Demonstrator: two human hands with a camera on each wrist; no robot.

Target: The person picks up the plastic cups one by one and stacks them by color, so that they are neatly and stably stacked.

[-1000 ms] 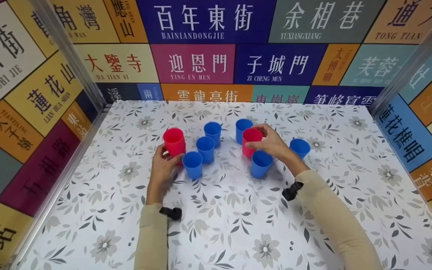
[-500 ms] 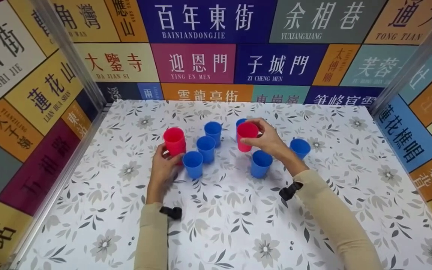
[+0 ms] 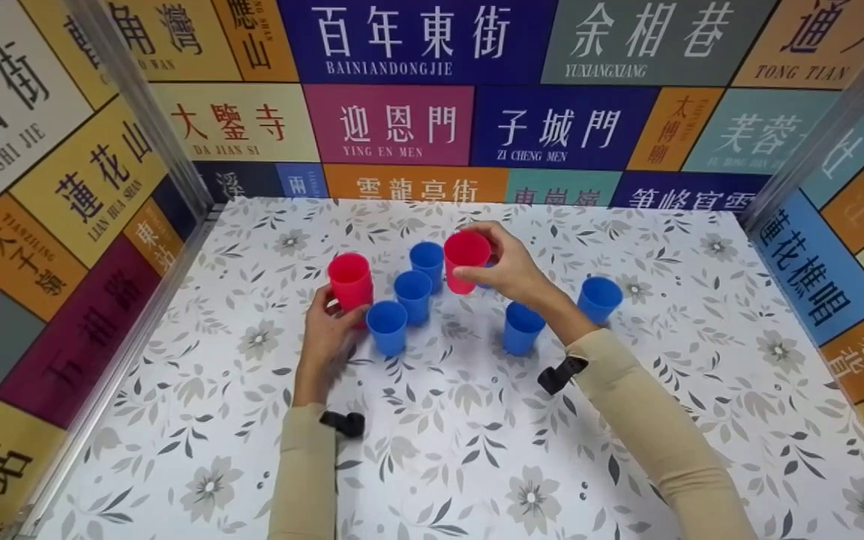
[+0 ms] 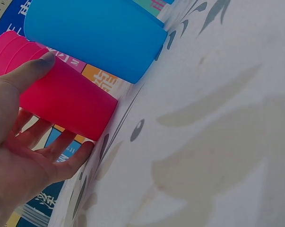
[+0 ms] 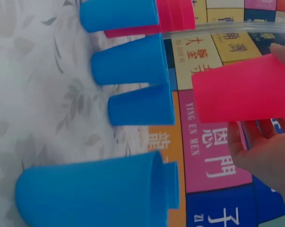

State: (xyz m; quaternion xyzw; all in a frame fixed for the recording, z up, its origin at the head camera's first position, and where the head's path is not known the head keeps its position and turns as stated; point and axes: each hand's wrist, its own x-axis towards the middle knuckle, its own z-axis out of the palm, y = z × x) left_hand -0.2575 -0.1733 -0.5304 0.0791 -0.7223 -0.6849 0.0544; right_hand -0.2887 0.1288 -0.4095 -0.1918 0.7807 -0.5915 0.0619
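Note:
On the left, a stack of nested red cups (image 3: 350, 279) stands upright on the table, and my left hand (image 3: 329, 330) grips it low down. The left wrist view shows the thumb on the near side of the red stack (image 4: 69, 97) and the fingers along its other side. Off the table, my right hand (image 3: 513, 270) holds a single red cup (image 3: 464, 259) between thumb and fingers, mouth up. That red cup (image 5: 244, 90) is apart from the blue cups in the right wrist view. Three blue cups (image 3: 412, 298) line up beside the stack.
A blue cup (image 3: 523, 328) stands below the right hand, and another blue cup (image 3: 599, 300) farther right. One more is mostly hidden behind the right hand. The table (image 3: 447, 450) has a floral cover, with a printed back wall (image 3: 394, 124) behind it.
The right hand has lifted the single red cup from between the right-hand blue cups and carried it left. My left hand and the red stack have stayed in place.

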